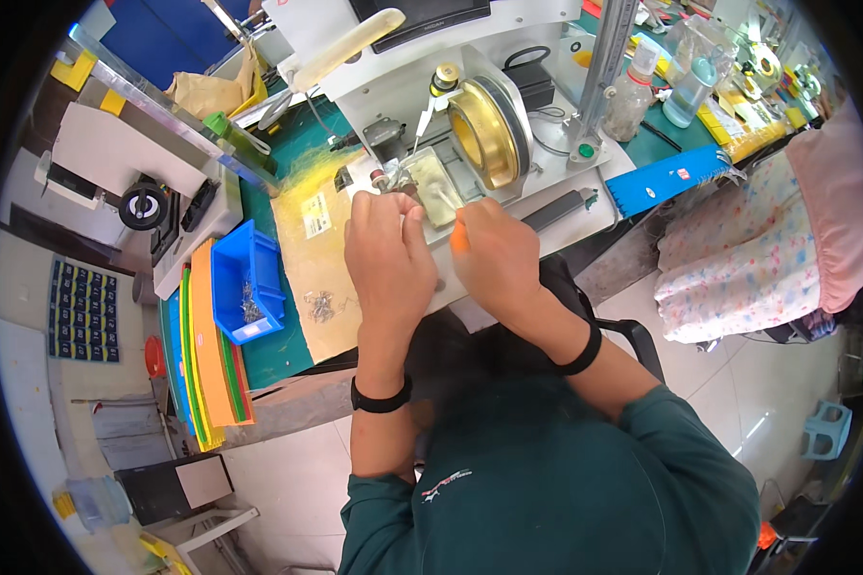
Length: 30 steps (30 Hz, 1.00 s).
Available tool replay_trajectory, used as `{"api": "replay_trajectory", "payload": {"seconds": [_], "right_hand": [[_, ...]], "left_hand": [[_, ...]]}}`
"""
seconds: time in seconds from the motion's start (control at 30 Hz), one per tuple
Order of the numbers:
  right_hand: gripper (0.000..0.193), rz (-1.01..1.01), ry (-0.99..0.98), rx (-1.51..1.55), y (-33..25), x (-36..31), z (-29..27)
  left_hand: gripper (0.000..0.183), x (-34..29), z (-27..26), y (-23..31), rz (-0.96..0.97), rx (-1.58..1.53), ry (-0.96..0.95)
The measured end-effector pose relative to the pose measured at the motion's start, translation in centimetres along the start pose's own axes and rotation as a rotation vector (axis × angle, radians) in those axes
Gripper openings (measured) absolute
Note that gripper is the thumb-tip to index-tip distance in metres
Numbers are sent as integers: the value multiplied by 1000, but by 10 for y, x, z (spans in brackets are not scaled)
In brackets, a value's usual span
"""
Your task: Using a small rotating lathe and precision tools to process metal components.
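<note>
My left hand (388,257) is closed in a pinch at the front of a grey bench machine. Whatever is between its fingertips is too small to make out. Beside it, my right hand (497,261) is also closed, its fingers curled toward the left one. A bit of orange (460,233) shows at its fingertips; it could be a finger cover or something held. Just beyond both hands lies a shallow clear tray (435,192). A gold-coloured wheel (481,134) is mounted on the machine behind the tray.
A blue bin (225,287) with small metal pieces stands left, near a pile of thin metal pieces (322,306) on brown board (302,264). Coloured sheets (211,355) hang at the bench edge. Bottles (631,96) and a blue strip (666,182) lie right.
</note>
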State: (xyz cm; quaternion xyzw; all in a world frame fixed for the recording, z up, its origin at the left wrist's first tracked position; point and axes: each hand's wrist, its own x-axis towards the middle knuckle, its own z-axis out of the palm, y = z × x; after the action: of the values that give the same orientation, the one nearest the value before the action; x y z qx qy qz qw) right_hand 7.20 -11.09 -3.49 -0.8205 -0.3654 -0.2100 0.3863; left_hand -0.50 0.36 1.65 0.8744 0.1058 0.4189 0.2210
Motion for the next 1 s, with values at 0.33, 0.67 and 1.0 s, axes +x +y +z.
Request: {"api": "replay_trajectory", "payload": {"seconds": [0.33,0.67,1.0], "right_hand": [[22,-54,169,266,-19,-3,-43],[25,-152,253,322,-18,14,-31],[20,-97,157,203,1,-5,-18]], "left_hand": [[6,-9,12,-2,9,0,73],[11,-6,27,1,57,94,102],[7,-1,9,10,29,48,49]]}}
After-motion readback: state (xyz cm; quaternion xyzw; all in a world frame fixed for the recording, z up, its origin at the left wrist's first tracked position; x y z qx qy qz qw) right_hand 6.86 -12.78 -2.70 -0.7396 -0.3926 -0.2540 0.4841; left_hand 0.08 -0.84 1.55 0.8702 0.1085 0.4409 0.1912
